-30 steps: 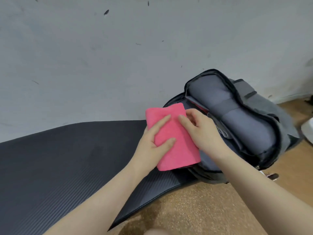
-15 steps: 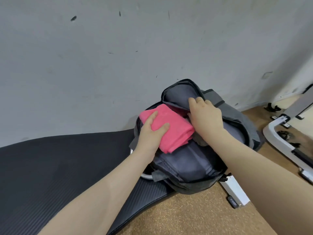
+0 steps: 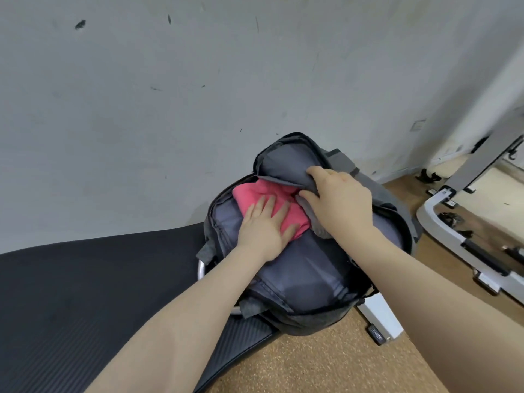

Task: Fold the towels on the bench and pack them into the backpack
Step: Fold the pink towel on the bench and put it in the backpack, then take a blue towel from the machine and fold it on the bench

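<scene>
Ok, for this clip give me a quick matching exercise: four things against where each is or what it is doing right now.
Things:
1. pink towel
2. left hand
3. right hand
4. black mat

States:
A. lies on the bench beside the backpack
B. holds the flap open
C. partly inside the open backpack
D. presses flat on the towel

Pairs: 1-C, 2-D, 3-B, 4-A

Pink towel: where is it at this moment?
In the head view, the pink towel sits centre frame, partly inside the open grey backpack. The left hand lies flat on it, while the right hand lifts the backpack's flap beside it.
</scene>
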Demonstrator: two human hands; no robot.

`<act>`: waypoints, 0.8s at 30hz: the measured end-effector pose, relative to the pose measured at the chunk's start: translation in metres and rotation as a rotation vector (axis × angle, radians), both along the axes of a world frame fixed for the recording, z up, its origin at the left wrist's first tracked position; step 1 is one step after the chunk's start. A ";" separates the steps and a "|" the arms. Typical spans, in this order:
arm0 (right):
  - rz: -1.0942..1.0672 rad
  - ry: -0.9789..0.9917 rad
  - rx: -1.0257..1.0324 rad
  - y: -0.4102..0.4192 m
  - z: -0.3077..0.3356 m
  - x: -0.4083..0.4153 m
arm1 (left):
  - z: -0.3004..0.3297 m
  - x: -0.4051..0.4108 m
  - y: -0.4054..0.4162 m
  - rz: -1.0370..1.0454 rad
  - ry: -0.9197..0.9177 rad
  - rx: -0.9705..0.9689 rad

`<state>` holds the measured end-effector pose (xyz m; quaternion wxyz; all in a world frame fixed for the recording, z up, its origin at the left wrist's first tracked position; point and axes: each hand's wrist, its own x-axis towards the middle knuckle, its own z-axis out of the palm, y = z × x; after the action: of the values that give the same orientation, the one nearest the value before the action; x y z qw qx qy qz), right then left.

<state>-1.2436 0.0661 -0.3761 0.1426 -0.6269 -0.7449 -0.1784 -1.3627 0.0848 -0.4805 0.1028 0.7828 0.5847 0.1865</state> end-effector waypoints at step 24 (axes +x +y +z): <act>-0.003 0.029 -0.848 -0.086 0.214 -0.041 | 0.320 -0.116 -0.075 -0.150 -0.219 -0.439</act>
<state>-1.2845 -0.0204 -0.1616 -0.1177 -0.6335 -0.7494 0.1525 -1.4788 0.0095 -0.1606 0.3465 0.7581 0.5368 0.1306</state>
